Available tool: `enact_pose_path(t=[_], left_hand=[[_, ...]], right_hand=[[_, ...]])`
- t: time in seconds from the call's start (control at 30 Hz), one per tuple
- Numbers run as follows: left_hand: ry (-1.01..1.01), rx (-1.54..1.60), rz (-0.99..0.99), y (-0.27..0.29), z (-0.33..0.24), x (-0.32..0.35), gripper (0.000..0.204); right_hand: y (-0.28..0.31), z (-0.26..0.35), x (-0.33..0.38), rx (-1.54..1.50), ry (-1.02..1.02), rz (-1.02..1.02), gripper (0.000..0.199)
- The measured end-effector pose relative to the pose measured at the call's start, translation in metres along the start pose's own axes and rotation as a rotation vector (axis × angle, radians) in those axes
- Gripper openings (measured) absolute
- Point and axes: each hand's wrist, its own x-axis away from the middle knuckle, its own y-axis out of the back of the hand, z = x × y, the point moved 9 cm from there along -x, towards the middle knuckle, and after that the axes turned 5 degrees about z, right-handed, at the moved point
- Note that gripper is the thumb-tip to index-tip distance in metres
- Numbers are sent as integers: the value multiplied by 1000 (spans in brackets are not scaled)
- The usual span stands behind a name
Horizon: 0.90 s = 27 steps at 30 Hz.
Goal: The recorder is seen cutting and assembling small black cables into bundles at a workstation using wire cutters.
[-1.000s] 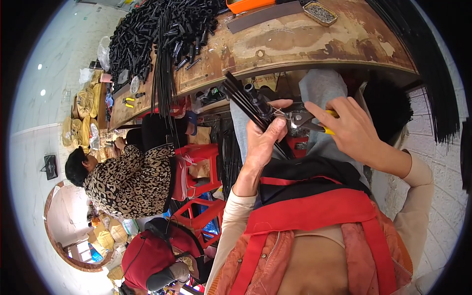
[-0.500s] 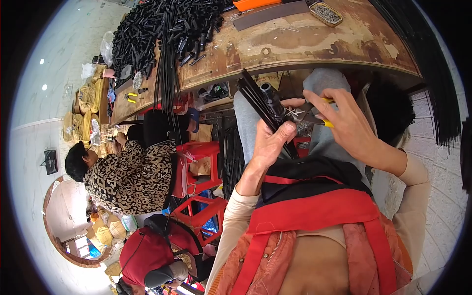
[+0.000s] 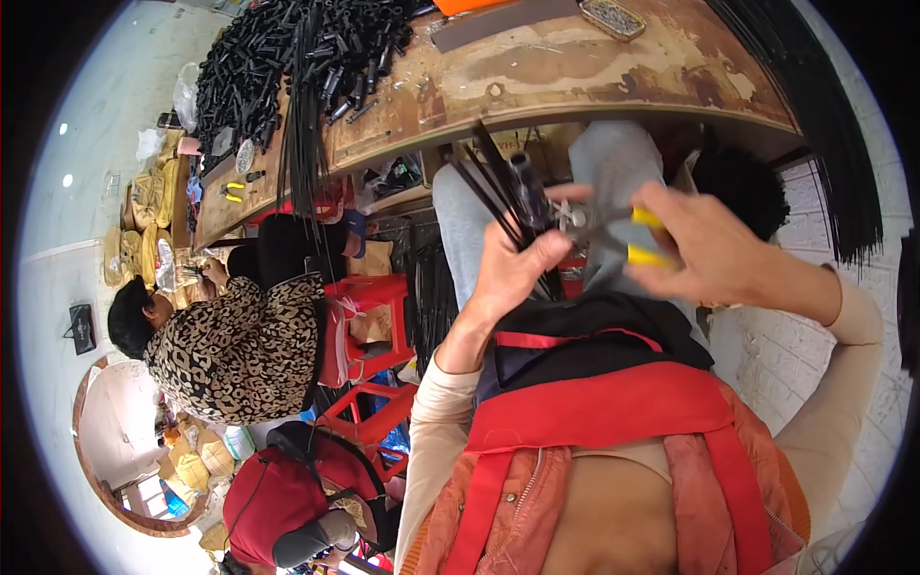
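My left hand (image 3: 513, 268) grips a bundle of thin black rods (image 3: 489, 182) with a black tube-like piece among them, held up in front of my lap. My right hand (image 3: 714, 251) holds yellow-handled pliers (image 3: 623, 230); their metal jaws meet the bundle just right of my left thumb. Both hands hover over my grey trousers (image 3: 613, 163), below the edge of a worn wooden workbench (image 3: 575, 77).
The bench carries a heap of black tubes (image 3: 287, 48), long black rods (image 3: 307, 134) and a small tray (image 3: 613, 17). More black rods hang at the right (image 3: 834, 144). A person in a spotted top (image 3: 240, 345) sits at my left beside red stools (image 3: 369, 297).
Both hands have risen slightly with the bundle and pliers. My right hand has shifted on the pliers, showing the yellow handles more.
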Motion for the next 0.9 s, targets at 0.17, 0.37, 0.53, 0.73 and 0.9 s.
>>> enact_pose_path(t=[0.17,0.37,0.53,0.73,0.9], left_hand=[[-37,17,-4,4,-6,-1,55],[-24,78,167,-13,-7,5,58],[12,-21,-49,1,-7,6,60],[46,59,141,-13,-5,5,61],[-13,-34,-10,0,-10,2,79]], right_hand=[[1,0,0,40,26,37,41],[-43,-4,14,-687,-376,403,29],[-7,2,7,-217,-162,164,37],[-75,-3,28,-1243,-559,719,41],[25,33,0,390,239,-284,35]])
